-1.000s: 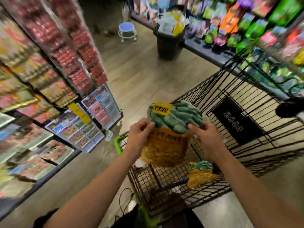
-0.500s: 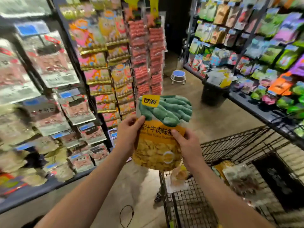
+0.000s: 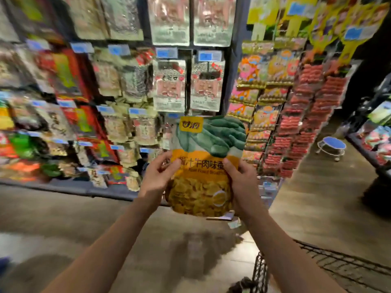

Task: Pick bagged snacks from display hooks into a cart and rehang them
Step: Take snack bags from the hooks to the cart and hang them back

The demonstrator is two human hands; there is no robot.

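I hold a yellow and green snack bag [image 3: 203, 182] upright in front of the hook display [image 3: 169, 85]. My left hand [image 3: 157, 178] grips its left edge, thumb across the front. My right hand [image 3: 243, 182] grips its right edge the same way. The bag's top sits just below two clear bags [image 3: 186, 85] that hang from hooks. Only the black wire rim of the cart [image 3: 313, 263] shows, at the bottom right below my right forearm.
Hanging snack bags fill the wall on the left and centre. A rack of red sausage packs [image 3: 306, 115] stands to the right. A small blue stool [image 3: 331, 148] sits on the wooden floor in the aisle at right. A dark shelf base [image 3: 378, 187] juts in at far right.
I have lifted the bag out of the cart and turned left toward the hook display. The cart has dropped to the frame's bottom right. Both hands keep their grip on the bag.
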